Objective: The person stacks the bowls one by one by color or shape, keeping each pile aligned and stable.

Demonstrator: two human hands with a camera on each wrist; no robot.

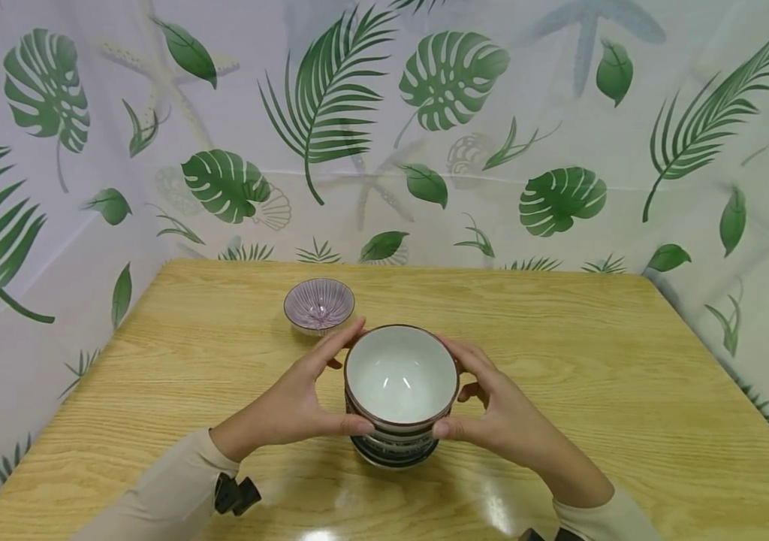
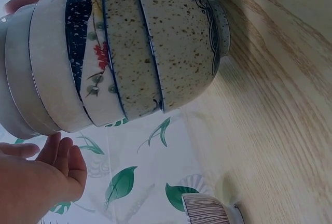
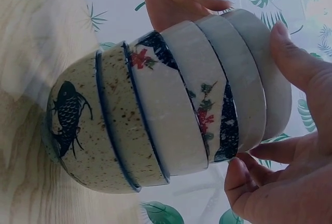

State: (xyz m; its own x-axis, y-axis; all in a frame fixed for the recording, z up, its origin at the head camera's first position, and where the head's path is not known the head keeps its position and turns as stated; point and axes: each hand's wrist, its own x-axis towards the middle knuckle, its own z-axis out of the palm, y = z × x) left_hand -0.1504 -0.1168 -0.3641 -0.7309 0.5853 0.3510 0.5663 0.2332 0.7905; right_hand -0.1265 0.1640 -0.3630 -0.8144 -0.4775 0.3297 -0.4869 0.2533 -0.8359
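A stack of several bowls stands upright on the table. Its top bowl [image 1: 401,376] is white inside with a brown rim. My left hand [image 1: 293,402] holds this bowl from the left, thumb at the near side and fingers at the far side. From the right, my right hand [image 1: 502,409] grips it in the same way. In the right wrist view, the bottom speckled bowl [image 3: 78,125] bears a dark blue fish, and bowls with red flowers [image 3: 205,117] and blue patches sit in the middle. Plain pale bowls [image 2: 54,68] are above these in the left wrist view.
A small purple-striped bowl [image 1: 319,304] stands apart on the wooden table [image 1: 560,338], behind and left of the stack. Leaf-printed cloth [image 1: 371,203] hangs along the table's back and sides.
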